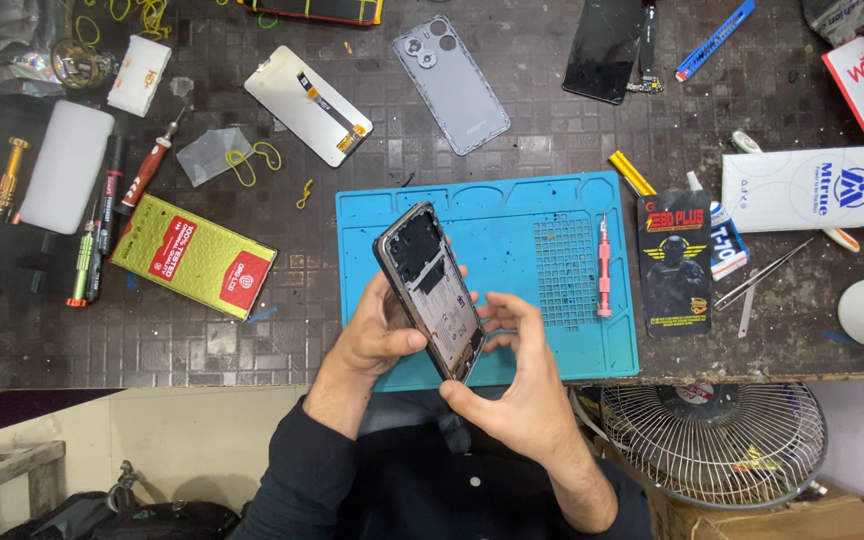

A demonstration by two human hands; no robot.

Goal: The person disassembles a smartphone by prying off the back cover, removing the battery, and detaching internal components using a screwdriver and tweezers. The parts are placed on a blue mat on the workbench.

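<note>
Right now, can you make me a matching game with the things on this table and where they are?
Things:
1. phone frame
2. pink screwdriver
3. grey back cover
4. fan

Places:
A. lying on the blue mat
B. below the table edge, at the right
C. held in both hands
D. on the dark table, above the mat

Pairs: 1-C, 2-A, 3-D, 4-B

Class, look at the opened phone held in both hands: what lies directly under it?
Under the phone frame lies the blue work mat. The left hand and right hand cover the mat beneath them.
</note>
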